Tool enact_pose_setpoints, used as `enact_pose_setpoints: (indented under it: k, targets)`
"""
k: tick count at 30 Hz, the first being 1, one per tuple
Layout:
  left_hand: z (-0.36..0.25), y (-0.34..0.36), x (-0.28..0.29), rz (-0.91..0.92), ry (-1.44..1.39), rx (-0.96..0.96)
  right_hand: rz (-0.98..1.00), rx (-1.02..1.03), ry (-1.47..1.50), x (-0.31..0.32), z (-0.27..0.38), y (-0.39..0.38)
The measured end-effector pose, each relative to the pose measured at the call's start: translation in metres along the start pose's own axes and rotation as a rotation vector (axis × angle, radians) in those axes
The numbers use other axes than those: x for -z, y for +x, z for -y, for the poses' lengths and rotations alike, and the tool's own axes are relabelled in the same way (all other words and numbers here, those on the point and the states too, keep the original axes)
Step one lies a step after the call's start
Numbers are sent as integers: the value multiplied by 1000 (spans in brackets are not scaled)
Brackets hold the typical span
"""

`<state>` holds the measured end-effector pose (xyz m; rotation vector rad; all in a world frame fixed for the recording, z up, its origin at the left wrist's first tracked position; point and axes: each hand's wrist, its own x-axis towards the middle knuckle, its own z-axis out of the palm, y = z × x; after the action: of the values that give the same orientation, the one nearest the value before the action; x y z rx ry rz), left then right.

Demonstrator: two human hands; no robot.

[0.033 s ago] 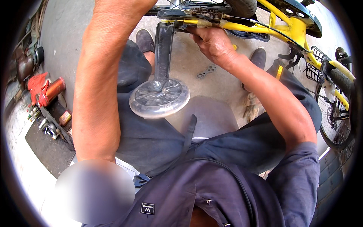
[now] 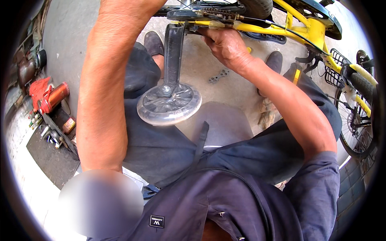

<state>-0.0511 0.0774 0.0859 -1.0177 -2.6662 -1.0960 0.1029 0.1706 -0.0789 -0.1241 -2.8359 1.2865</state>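
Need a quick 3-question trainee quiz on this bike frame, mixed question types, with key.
1. True or false: the right hand rests on the yellow bicycle frame near the top of the black bracket.
2. Multiple choice: the small training wheel at the bracket's lower end is
A. solid red
B. clear greyish plastic
C. yellow
3. Fill in: small metal parts lie on the ____ between the person's shoes.

Key:
1. True
2. B
3. ground. The left hand is out of view past the top edge; only its forearm shows.
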Motion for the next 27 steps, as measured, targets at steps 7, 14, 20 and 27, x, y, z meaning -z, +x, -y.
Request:
enact_pose_setpoints:
  k: [7,14,20,27]
  targets:
    - [-3,0,-1,-15,11,17,137,-101,-134,17,24,2]
    - [3,2,-3,0,44,-47,184,-125,-18,41,37,-1]
    - [3,3,-5,10,53,-70,260,-264,-51,57,34,-4]
    - [2,-2,-8,4,-42,1,382,-792,528,82,65,4]
